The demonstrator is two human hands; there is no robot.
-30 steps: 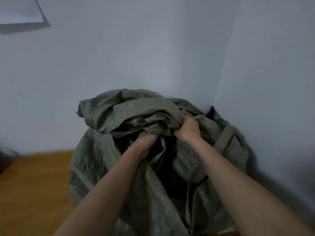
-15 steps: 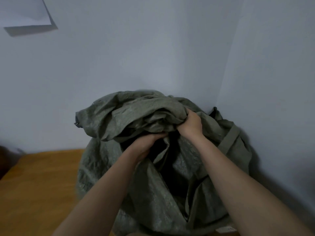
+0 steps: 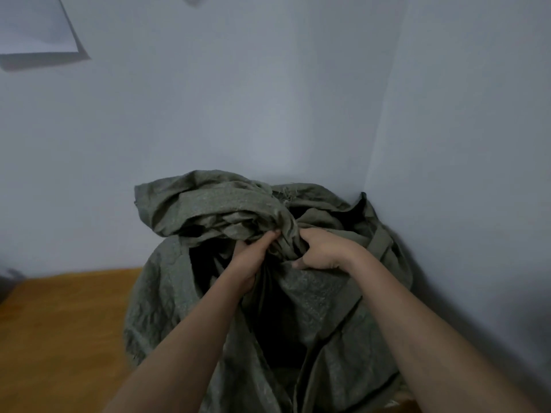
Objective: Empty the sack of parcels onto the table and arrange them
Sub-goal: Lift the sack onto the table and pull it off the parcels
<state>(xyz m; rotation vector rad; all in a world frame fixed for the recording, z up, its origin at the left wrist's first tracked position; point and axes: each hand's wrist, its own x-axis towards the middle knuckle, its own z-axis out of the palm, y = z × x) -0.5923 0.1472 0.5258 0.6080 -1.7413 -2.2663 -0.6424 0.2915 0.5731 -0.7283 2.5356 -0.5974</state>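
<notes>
the scene is dim and flat, with a cool bluish cast over the walls [image 3: 238, 99]. soft light seems to fall from about 11 o'clock, since the paper sheet [image 3: 32, 25] drops a blurred shadow toward 5 o'clock. the sack [image 3: 322, 299] holds deep black folds at its mouth where detail is lost. no glare shows. the wide lens bends the wall corner [image 3: 384, 99], and the table [image 3: 59, 323] softens toward 8 o'clock. fine grain sits everywhere.

White paper sheet [image 3: 35, 25] on wall [image 3: 208, 99] (upper left corner), dark obj [image 3: 6, 281] at left edge
</notes>
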